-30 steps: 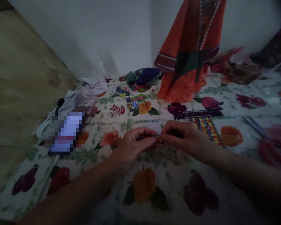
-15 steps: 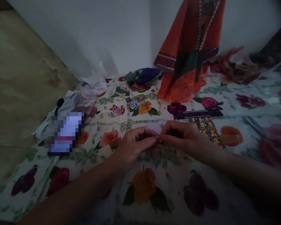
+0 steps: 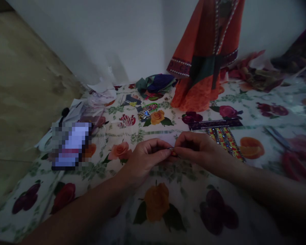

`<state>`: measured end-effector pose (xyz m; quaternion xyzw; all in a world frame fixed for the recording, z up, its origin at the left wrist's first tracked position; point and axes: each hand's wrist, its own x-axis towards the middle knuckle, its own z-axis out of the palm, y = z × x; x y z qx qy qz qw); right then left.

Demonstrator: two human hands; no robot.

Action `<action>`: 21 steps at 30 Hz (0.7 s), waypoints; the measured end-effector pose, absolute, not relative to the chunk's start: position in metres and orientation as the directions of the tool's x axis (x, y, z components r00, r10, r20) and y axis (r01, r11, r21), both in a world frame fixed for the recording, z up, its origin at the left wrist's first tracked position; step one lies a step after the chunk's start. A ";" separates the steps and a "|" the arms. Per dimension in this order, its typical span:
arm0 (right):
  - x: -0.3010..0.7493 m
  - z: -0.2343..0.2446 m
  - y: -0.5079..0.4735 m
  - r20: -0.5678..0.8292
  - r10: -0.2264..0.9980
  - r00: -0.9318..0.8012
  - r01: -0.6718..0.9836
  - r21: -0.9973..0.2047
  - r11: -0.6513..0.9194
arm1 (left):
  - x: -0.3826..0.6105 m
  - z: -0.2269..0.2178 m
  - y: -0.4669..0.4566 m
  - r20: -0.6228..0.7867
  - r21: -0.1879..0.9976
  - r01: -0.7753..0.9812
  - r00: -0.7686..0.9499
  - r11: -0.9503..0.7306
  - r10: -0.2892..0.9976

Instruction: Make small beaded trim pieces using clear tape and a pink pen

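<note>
My left hand (image 3: 148,154) and my right hand (image 3: 197,146) meet above the tablecloth, both in a pinch with fingertips almost touching. Between them shows a small dark piece with a spot of orange (image 3: 173,153); most of it is hidden by the fingers, and its kind is unclear. Just beyond my right wrist lies a yellow-and-red patterned trim (image 3: 223,139) with dark glittering stripes. A dark purple trim strip (image 3: 216,124) with a beaded line lies behind it. Farther back stands an orange and green doll-sized garment (image 3: 201,64) edged with white beads.
Red-handled scissors (image 3: 297,163) lie at the right. A blurred phone-like device (image 3: 72,144) is at the left, near papers and plastic (image 3: 97,97). Glittery pieces (image 3: 144,115), bead strips (image 3: 102,136) and crumpled blue-green fabric (image 3: 158,83) lie toward the wall.
Both hands stay in nearly the same place, still pinched together. The right fingertips shift very slightly around the small piece. The other things have not moved.
</note>
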<state>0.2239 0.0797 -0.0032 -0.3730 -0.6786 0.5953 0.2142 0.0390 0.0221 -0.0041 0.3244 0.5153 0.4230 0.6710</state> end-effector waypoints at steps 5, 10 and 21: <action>0.224 -0.004 0.079 -0.147 0.762 -0.631 0.249 -0.968 0.019 | 0.040 -0.004 0.022 -0.422 0.871 -0.228 0.109 0.436 0.900; 0.224 -0.006 0.078 -0.150 0.760 -0.633 0.256 -0.966 0.023 | 0.041 -0.005 0.022 -0.423 0.876 -0.214 0.088 0.432 0.902; 0.224 -0.003 0.075 -0.128 0.741 -0.659 0.145 -0.989 -0.042 | 0.037 0.000 0.020 -0.281 0.958 -0.038 0.033 0.283 0.959</action>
